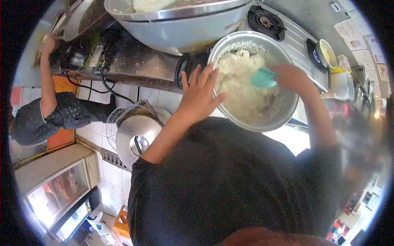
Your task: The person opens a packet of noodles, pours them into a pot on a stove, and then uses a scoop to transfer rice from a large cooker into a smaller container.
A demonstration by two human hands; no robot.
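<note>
A wide metal bowl (pixel 292 102) holds a mass of white, grainy food (pixel 242 88) that looks like rice. My left hand (pixel 200 96) rests at the bowl's left rim, its fingers spread and nothing in them. My right hand (pixel 289 78), a little blurred, is closed on a turquoise scoop (pixel 264 78) over the food, inside the right half of the bowl. Some of the food is hidden under the scoop and hand.
Behind the bowl stands a large metal pot (pixel 180 33) beside a burner (pixel 266 21). A lidded pot (pixel 133 131) is at lower left. Another person (pixel 49 110) works at far left. A small pan (pixel 327 53) sits on the right.
</note>
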